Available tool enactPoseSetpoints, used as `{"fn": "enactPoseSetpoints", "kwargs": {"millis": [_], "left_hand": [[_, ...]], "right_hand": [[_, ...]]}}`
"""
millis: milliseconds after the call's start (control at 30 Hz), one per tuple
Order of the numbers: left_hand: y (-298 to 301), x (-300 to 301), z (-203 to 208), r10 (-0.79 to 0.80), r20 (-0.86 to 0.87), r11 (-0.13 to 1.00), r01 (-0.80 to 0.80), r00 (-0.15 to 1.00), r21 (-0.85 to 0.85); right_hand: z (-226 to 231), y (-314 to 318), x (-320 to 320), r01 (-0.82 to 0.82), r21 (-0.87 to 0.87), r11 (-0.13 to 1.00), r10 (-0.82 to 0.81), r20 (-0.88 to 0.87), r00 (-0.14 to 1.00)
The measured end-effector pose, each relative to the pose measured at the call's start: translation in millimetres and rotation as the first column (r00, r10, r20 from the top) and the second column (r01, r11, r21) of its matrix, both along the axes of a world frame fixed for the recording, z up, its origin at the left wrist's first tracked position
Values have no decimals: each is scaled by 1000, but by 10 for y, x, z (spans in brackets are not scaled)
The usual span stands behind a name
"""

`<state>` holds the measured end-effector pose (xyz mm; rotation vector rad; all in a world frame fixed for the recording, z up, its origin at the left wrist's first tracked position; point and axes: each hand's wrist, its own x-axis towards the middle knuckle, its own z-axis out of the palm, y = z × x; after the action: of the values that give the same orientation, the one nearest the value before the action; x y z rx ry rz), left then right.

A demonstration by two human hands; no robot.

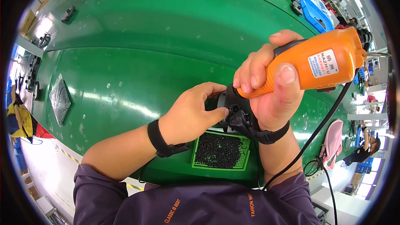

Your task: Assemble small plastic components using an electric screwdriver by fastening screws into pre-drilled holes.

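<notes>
My right hand [271, 75] is wrapped round an orange electric screwdriver [308, 62]. Its black nose points down and left at a black plastic part [239, 118] on the green table, and the bit's tip is hidden. With thumb and fingers my left hand [191, 110] grips that part from its left side. Just nearer to me lies a green tray [248, 164] with many small black screws [218, 150] in it. Each wrist wears a black strap.
A clear plastic bag [60, 100] lies on the green table [137, 83] at the left. Black parts [68, 13] sit toward the far left edge. A blue bin [314, 12] stands at the far right. The screwdriver's black cable [321, 127] hangs past my right forearm; a pink bag [332, 143] is beyond it.
</notes>
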<state>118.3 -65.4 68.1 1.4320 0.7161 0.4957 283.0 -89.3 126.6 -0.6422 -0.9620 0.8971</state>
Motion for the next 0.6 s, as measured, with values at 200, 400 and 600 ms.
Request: {"fn": "enactPoseSetpoints", "kwargs": {"millis": [200,400,600], "left_hand": [[-9,-7,-10,13,-31,1000,-13,999,-4],[-21,2,16,15,-67,1000,-14,998,23],[-18,-19,28,26,-67,999,-24,997,29]], "right_hand": [[-23,1,-15,-59,14,998,59,9,998],[-8,-3,0,-31,-41,999,37,163,986],[-29,10,-31,-57,-68,996,65,124,990]]}}
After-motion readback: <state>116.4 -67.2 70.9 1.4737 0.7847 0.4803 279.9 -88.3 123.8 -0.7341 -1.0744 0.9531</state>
